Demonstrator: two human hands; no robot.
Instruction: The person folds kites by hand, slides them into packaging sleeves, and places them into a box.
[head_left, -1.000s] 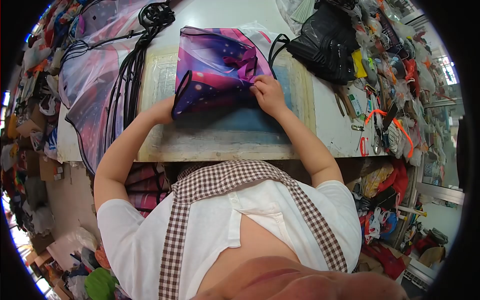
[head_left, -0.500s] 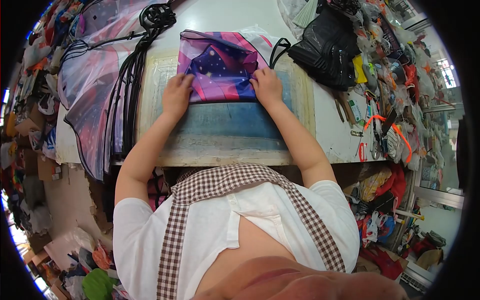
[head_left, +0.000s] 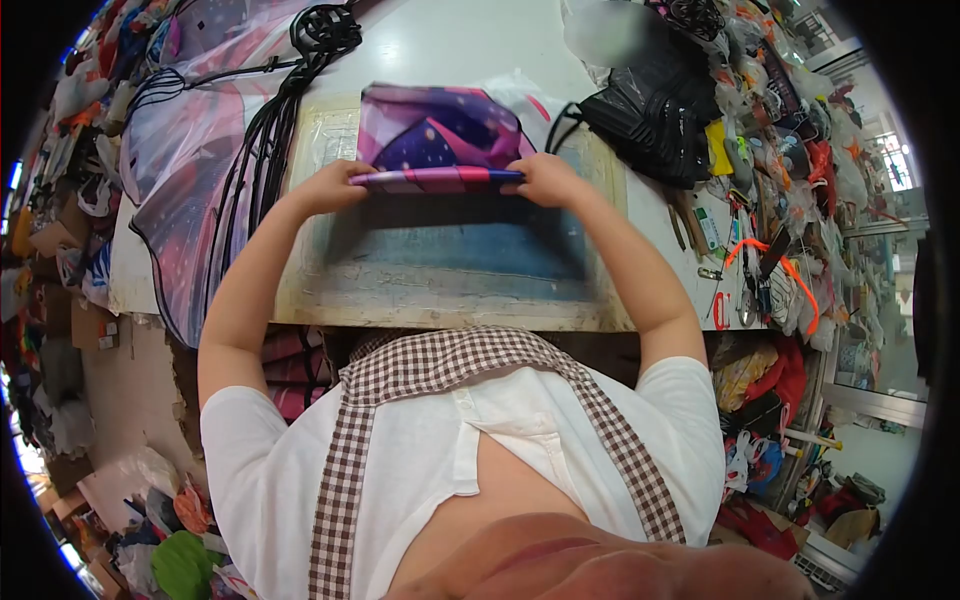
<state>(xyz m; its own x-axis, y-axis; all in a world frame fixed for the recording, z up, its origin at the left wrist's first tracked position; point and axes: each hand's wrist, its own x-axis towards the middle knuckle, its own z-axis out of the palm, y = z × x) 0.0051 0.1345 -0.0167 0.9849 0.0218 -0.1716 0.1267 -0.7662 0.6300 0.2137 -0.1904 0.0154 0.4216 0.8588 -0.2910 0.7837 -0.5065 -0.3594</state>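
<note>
A purple and pink star-patterned cloth (head_left: 430, 145) with dark edging is held over a worn blue mat (head_left: 460, 245) on the white table. My left hand (head_left: 335, 186) pinches the left end of its near edge, and my right hand (head_left: 545, 181) pinches the right end. Between the two hands the near edge is pulled straight, raised and folded into a narrow band. Behind it the rest of the cloth lies bunched, with a dark hollow on its right side. A black cord loop (head_left: 565, 125) sticks out beyond my right hand.
Sheer patterned fabric (head_left: 180, 215) and black cords (head_left: 262, 150) lie at the left of the table. Folded black material (head_left: 655, 120) is at the back right. Tools, an orange strip (head_left: 795, 275) and plastic bags crowd the right edge.
The near edge of the cloth has gone from lying on the mat to raised and taut. My left hand, first at the cloth's left side, then flat on it, now grips the near left corner.
</note>
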